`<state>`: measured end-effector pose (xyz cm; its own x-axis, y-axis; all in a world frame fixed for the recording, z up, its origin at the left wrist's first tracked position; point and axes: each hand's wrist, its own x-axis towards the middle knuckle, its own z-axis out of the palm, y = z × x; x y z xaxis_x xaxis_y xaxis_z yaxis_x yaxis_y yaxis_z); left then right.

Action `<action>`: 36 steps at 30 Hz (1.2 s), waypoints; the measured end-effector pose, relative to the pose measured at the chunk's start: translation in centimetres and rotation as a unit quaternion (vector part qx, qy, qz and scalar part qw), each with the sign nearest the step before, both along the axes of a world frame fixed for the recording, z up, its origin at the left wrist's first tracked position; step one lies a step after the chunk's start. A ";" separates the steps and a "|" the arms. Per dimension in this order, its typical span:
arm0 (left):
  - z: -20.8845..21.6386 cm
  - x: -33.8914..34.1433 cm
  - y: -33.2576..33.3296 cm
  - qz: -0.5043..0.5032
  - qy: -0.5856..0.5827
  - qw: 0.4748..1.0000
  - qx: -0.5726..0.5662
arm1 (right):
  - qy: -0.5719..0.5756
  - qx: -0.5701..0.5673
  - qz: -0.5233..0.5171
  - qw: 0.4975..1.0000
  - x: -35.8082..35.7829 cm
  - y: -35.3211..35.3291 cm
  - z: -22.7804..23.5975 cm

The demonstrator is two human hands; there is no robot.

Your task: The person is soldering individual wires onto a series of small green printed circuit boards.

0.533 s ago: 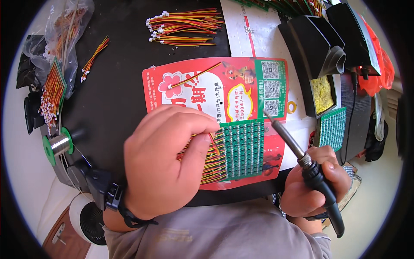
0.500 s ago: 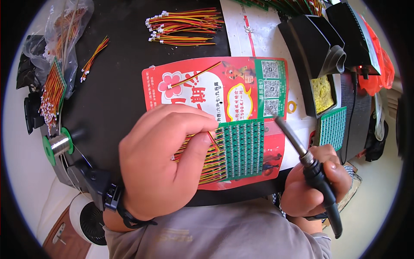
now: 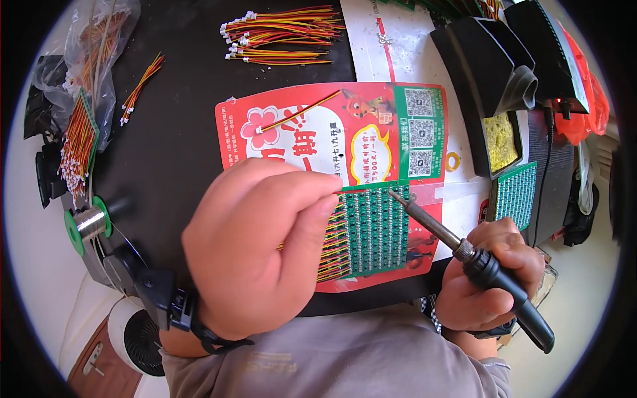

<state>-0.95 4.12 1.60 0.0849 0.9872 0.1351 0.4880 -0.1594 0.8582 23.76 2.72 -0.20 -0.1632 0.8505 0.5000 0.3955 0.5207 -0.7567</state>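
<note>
My left hand (image 3: 255, 245) is closed in a pinch at the upper left corner of a green circuit board panel (image 3: 378, 229). Its fingertips hold a thin wire lead, mostly hidden, of which a bit of red shows beside the board edge. Several red, yellow and black wire leads (image 3: 334, 266) run out from the panel's left side, partly under my hand. My right hand (image 3: 484, 282) grips the black handle of a soldering iron (image 3: 434, 229). The iron's tip is over the top edge of the panel, right of my left fingertips; whether it touches cannot be told.
The panel lies on a red printed sheet (image 3: 239, 142) with one loose lead (image 3: 298, 113) on it. Bundled connector leads (image 3: 282, 36) lie behind. A solder spool (image 3: 89, 222) stands left; a black iron holder with yellow sponge (image 3: 501, 146) and another green panel (image 3: 514, 196) are right.
The soldering iron's tip has moved left and slightly down, over the panel's top edge. My left fingertips have shifted a little right, and the lead they hold is now less visible.
</note>
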 end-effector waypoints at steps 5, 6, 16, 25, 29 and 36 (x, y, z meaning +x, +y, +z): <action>-1.0 0.9 0.2 -0.026 0.118 0.992 0.034 | -0.018 0.005 -0.023 1.000 -0.2 0.0 0.3; -1.0 0.9 0.2 -0.036 0.103 0.994 0.030 | -0.019 0.004 -0.024 1.000 -0.2 0.0 0.3; 0.0 0.1 0.5 -0.022 0.076 0.997 0.025 | 0.034 -0.017 -0.041 0.998 -0.9 -0.5 0.3; -0.1 1.0 -0.3 -0.034 0.084 0.995 0.045 | -0.009 -0.028 -0.030 0.999 -1.0 -0.3 0.8; -0.1 1.0 -0.2 -0.058 0.104 0.992 0.046 | -0.014 -0.036 -0.036 0.999 -1.0 -0.3 0.7; -0.6 1.2 -0.3 -0.056 0.120 0.989 0.066 | -0.034 -0.072 -0.034 0.996 -1.0 -0.4 1.6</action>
